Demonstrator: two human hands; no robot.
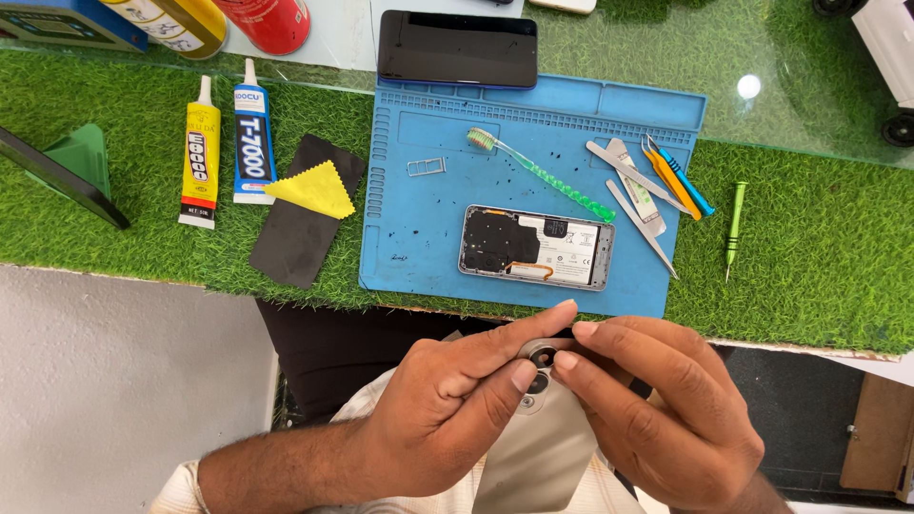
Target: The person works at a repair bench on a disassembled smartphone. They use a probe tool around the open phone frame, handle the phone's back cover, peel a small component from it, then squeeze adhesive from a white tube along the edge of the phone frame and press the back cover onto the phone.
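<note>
Both hands hold a beige phone back cover (538,447) below the table's front edge. My left hand (447,409) grips its left side with thumb and index finger at the camera ring. My right hand (657,409) grips the right side, its fingertips pressing beside the round camera opening. On the blue work mat (419,238) above lies the opened phone body (536,247), back side up, its dark shield and white battery exposed.
A green toothbrush (538,171) and a small SIM tray (426,168) lie on the mat. Tweezers and pry tools (647,186) rest at its right, a green screwdriver (734,227) on the grass. Two glue tubes (228,148), a yellow cloth (312,188), and a dark phone (458,49) lie around.
</note>
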